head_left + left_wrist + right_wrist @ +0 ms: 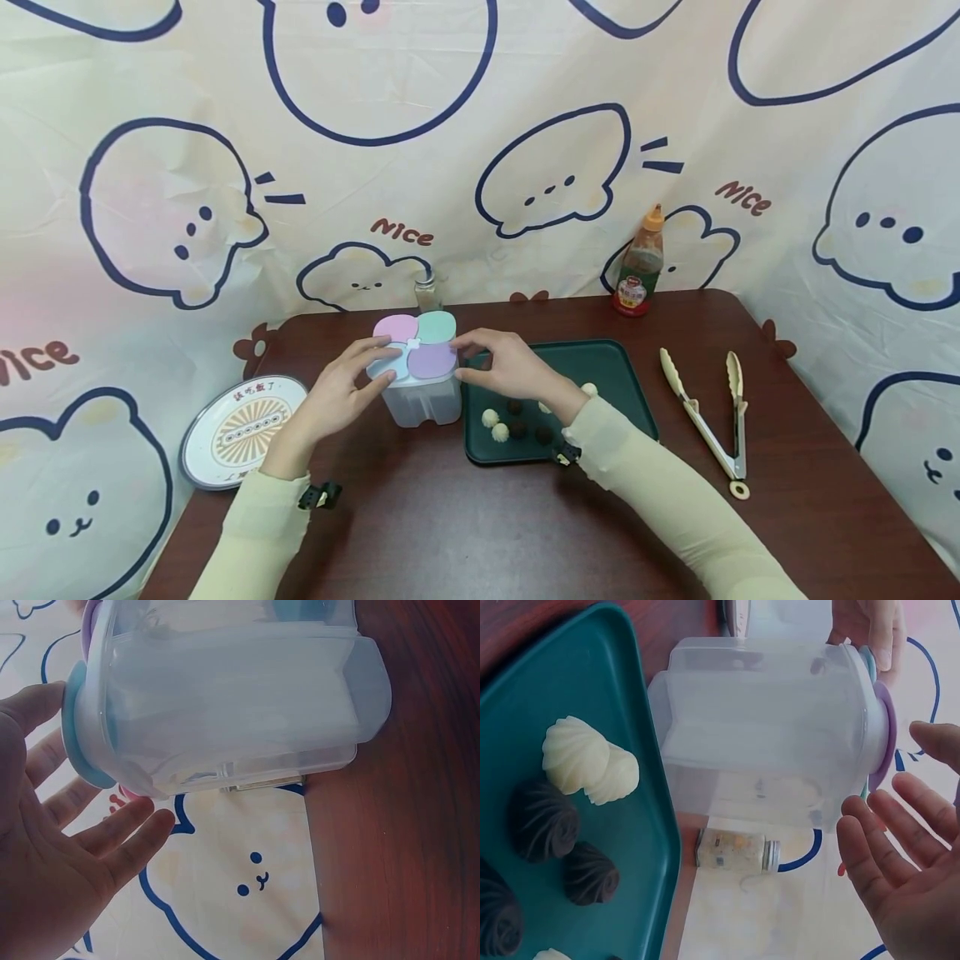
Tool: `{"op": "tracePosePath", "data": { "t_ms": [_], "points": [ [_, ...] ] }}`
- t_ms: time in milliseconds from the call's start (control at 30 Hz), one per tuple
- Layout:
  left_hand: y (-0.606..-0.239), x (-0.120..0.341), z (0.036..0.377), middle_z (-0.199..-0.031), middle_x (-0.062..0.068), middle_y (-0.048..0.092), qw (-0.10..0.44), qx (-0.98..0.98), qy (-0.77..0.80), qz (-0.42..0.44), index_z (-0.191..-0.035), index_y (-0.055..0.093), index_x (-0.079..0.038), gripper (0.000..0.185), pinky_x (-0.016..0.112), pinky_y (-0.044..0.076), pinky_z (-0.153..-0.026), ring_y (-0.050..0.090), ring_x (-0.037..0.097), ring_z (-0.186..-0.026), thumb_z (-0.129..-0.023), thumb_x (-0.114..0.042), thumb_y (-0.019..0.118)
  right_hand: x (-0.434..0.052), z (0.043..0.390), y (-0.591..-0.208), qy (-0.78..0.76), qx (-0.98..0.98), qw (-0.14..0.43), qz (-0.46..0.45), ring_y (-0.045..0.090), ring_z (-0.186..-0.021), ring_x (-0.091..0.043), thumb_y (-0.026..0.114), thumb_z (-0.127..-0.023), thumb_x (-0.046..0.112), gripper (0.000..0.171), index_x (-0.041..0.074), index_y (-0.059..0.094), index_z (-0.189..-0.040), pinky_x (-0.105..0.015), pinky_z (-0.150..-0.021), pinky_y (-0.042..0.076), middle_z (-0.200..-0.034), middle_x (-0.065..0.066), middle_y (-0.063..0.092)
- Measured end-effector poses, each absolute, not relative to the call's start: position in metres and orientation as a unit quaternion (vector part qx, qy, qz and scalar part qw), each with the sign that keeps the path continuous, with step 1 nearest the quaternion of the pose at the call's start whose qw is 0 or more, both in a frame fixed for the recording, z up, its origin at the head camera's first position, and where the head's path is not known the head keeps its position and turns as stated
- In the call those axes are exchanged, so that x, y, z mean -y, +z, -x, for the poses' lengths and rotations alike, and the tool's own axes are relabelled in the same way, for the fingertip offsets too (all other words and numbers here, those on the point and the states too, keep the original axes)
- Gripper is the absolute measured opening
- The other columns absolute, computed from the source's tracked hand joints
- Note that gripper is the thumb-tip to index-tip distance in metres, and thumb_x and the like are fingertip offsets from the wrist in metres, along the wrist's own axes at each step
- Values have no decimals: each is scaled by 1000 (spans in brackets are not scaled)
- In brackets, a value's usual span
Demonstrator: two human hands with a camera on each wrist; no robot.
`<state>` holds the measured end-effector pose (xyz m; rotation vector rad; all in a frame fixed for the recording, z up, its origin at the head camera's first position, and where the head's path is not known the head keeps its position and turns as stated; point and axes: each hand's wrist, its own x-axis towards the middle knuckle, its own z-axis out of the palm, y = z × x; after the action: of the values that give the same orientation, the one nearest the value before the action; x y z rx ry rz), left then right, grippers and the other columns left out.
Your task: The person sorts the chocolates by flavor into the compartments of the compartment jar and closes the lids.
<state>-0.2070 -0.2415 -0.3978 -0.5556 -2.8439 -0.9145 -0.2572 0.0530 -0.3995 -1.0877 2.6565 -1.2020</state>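
Left of centre on the dark brown wooden table (450, 533), just beside the left edge of a green tray (603, 367), stands a clear lidded plastic container (422, 406). It is upright: its long axis runs vertically, with the base down on the wood and the closed top facing the ceiling. Four coloured lids meet at a small white hub: pink (395, 326) at far left, mint green (437, 327) at far right, light blue (386, 364) at near left and purple (432, 361) at near right.

The left hand (341, 393) is at the light blue lid, its fingers spread apart, one digit at the lid's rim; whether it presses there, I cannot tell. The right hand (515, 364) curves beside the purple lid, thumb and fingers apart, with a gap between them and the lid in the right wrist view.

White swirled pieces (574, 754) and dark swirled pieces (544, 820) sit on the tray. Behind the container is a small glass jar (427, 296). Tongs (709, 434) lie spread to the tray's right.
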Motion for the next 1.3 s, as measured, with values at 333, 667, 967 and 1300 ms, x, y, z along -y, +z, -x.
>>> {"op": "tracePosePath", "data": {
  "t_ms": [333, 667, 967, 1300],
  "points": [
    [-399, 242, 207, -156, 6, 41, 51, 936, -299, 181, -139, 57, -23, 45, 64, 40, -109, 42, 35, -142, -99, -42, 59, -42, 258, -399, -367, -859, 1, 357, 62, -102, -11, 77, -88, 28, 45, 20, 64, -130, -19, -79, 56, -124, 2, 66],
    [-400, 243, 207, -156, 5, 41, 51, 936, -297, 181, -139, 57, -23, 44, 64, 39, -110, 42, 34, -141, -99, -43, 58, -36, 260, -398, -353, -861, -6, 366, 64, -107, -27, 78, -87, 28, 45, 19, 66, -129, -25, -81, 58, -129, -1, 64],
    [-399, 243, 206, -156, 5, 41, 51, 935, -298, 182, -138, 58, -23, 43, 64, 38, -111, 42, 34, -141, -100, -43, 57, -34, 261, -399, -380, -853, 12, 357, 64, -109, -30, 80, -86, 24, 45, 14, 68, -128, -44, -93, 58, -133, -5, 62],
    [-399, 242, 207, -156, 5, 41, 52, 935, -299, 186, -138, 58, -23, 43, 64, 38, -112, 42, 34, -141, -100, -43, 57, -33, 259, -397, -362, -870, 11, 335, 67, -110, -17, 81, -85, 26, 46, 18, 69, -128, -32, -94, 57, -135, -1, 62]
  ]
}}
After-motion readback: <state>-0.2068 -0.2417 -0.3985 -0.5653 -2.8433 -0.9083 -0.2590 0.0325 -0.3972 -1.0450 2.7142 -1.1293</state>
